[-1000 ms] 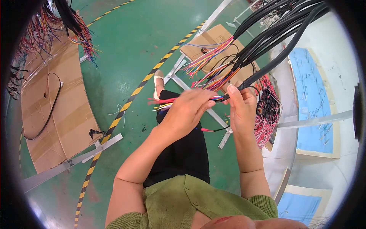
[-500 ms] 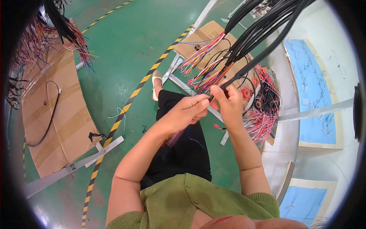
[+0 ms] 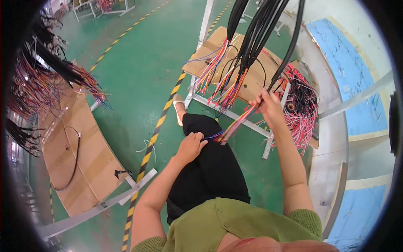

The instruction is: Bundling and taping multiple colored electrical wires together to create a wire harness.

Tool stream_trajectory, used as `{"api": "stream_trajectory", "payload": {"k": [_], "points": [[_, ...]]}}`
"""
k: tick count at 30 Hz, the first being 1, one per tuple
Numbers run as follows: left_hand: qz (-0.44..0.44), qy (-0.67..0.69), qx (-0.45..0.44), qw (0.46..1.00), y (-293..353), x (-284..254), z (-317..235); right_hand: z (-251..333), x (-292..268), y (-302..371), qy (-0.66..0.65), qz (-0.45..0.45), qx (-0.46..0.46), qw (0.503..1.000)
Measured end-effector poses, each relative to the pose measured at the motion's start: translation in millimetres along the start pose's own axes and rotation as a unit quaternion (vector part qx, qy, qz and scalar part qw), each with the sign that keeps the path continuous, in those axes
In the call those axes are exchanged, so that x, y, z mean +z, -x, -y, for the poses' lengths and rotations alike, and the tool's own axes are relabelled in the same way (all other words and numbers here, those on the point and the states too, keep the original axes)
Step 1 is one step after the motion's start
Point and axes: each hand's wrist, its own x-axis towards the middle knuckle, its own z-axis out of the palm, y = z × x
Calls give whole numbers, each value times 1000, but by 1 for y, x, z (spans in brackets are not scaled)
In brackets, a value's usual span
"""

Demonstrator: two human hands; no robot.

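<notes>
My right hand (image 3: 269,108) is closed around the lower end of a black-sleeved cable (image 3: 289,52) that runs down from the upper right. From under that hand a fan of loose coloured wires (image 3: 240,123), pink, yellow and red among them, slants down to the left over my black-clad leg. Lower and to the left, my left hand (image 3: 192,147) has its fingers curled in on blue wires (image 3: 215,136) from the same fan. What lies inside its palm is hidden. Beside my right hand hang more black cables (image 3: 257,35) with coloured wire ends (image 3: 226,90).
Under the hanging cables lies a cardboard sheet (image 3: 201,66) on a white metal frame (image 3: 228,112). A heap of red, pink and black wires (image 3: 300,109) with a tape roll (image 3: 290,106) sits at right. Another cardboard-topped stand (image 3: 84,164) with wire bundles is at left.
My left hand has moved away from the right, down and left, now with blue wires. The coloured wires stretch out between the hands. My right hand stays at the cable; the view has shifted.
</notes>
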Motion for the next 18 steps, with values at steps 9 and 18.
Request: {"api": "stream_trajectory", "payload": {"k": [9, 18], "points": [[-245, 53, 45, 967, -168, -62, -33, -58, -57, -26, 643, -110, -85, 753], [-293, -113, -6, 949, -331, -92, -60, -54, 48, 14, 256, 160, -25, 953]]}}
